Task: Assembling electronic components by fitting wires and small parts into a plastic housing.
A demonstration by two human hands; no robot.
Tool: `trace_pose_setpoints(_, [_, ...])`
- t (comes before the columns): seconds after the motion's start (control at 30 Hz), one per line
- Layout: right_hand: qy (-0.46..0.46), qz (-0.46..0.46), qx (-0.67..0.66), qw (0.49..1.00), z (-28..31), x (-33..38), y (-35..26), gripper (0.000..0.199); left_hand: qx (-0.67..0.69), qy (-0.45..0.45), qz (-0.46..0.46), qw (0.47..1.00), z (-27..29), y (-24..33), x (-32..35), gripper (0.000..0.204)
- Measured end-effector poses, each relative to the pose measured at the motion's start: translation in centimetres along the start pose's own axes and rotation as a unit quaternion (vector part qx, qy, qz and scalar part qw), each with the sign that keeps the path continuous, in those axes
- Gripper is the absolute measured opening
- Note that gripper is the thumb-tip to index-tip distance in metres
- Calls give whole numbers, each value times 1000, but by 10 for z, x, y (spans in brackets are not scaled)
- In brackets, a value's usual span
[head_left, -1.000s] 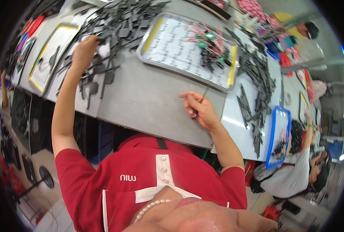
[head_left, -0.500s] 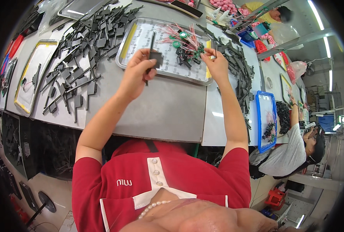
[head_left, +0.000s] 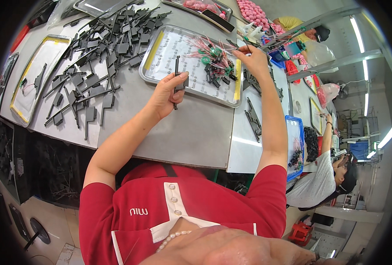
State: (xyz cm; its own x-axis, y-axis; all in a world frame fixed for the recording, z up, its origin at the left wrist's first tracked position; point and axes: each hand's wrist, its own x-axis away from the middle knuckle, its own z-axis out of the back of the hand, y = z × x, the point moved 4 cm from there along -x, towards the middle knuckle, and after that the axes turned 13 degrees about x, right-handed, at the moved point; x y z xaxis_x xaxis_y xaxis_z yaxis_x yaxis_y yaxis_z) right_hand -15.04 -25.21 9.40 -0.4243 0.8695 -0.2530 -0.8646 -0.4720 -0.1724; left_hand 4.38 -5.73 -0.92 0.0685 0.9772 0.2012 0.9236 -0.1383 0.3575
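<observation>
My left hand [head_left: 166, 93] grips a black plastic part [head_left: 177, 75] with a long thin bar and a square block. It is held upright over the table, by the near left corner of a metal tray [head_left: 144, 70]. Inside the tray lies a tangle of small black components [head_left: 217, 78] with red wires [head_left: 199, 46] and round green pieces [head_left: 215, 51]. My right hand [head_left: 254, 59] is above the tray's far right corner, thumb and fingers pinched together beside the wire ends. Whatever is between those fingertips is too small to make out.
Many similar black parts [head_left: 92, 79] are heaped to the left, with more [head_left: 253, 119] on the right. A yellow-edged tray [head_left: 17, 104] stands far left. A blue tray [head_left: 288, 128] sits at right, near a co-worker in a grey top [head_left: 315, 183]. A dark flat device [head_left: 218, 20] lies behind.
My right hand has moved up and away from the component tangle toward the tray's far corner. My left hand has come slightly nearer with the black part. The whole view has shifted a little.
</observation>
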Motion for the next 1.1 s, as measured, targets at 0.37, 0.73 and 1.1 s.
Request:
trace_pose_setpoints(0.37, [4,94,-155,984,69,70,-99,31,36,-10,-45,998,3,21,0,38])
trace_pose_setpoints(0.73, [-39,138,-149,978,-28,185,-116,35,-40,-22,-59,997,2,4,1,42])
trace_pose_setpoints(1.1, [-68,-59,-457,885,-15,134,-84,30,-139,-47,-1,989,-11,-15,3,32])
